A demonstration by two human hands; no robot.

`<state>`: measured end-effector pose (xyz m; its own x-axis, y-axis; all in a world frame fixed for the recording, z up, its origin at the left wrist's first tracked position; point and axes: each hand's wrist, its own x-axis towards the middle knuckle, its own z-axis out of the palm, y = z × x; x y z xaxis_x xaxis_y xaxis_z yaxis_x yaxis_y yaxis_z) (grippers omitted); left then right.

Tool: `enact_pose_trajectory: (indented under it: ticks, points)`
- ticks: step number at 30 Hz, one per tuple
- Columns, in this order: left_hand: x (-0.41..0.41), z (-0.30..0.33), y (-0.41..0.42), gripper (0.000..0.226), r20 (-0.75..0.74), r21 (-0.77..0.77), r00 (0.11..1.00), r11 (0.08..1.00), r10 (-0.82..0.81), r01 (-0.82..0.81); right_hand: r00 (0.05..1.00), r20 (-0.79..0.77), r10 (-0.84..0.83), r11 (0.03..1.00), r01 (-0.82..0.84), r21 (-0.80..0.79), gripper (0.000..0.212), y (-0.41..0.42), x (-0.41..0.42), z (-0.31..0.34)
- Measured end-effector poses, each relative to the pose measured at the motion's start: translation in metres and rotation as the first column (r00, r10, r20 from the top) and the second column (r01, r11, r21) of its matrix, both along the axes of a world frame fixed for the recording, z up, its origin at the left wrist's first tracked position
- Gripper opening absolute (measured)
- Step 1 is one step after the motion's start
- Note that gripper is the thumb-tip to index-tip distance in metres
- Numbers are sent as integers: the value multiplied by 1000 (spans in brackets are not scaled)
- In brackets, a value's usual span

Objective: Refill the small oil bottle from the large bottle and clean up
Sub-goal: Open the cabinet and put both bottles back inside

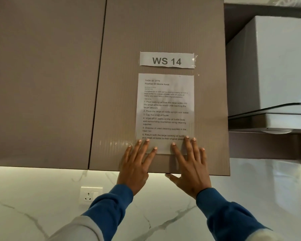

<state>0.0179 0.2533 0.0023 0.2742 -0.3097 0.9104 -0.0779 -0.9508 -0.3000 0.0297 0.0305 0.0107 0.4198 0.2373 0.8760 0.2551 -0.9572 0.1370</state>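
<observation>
Hands are raised to the wall cabinet door (pixel 163 32), both flat against it with fingers straight and spread; neither holds anything. The left hand (pixel 137 162) rests its fingertips on the lower left corner of the instruction sheet (pixel 165 110); the right hand (pixel 191 164) covers the lower right corner. Above the sheet, a label reading "WS 14" (pixel 166 60) is taped to the same door.

Neither the small oil bottle nor the large bottle is in view. The camera looks upward, so the desk is out of frame; only the marble backsplash (pixel 42 206), a wall socket (pixel 90 195) and a range hood (pixel 271 101) at right are visible. Judged from this, the bottles probably lie below the hands, on the desk. Which hand is nearer to them, and how their long axes lie, cannot be told. The pour appears not yet begun; both hands must come down first.
</observation>
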Motion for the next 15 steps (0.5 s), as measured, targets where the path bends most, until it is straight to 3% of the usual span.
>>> enact_pose_trajectory:
  ticks: [8,15]
  points:
    - [10,-4,0,95,59,-7,998,999,-35,35,998,-55,-34,960,48,276,92,-25,-5,6]
    - [2,0,-9,86,6,-73,993,991,-115,115,996,-84,19,848,28,529,106,-31,-14,29]
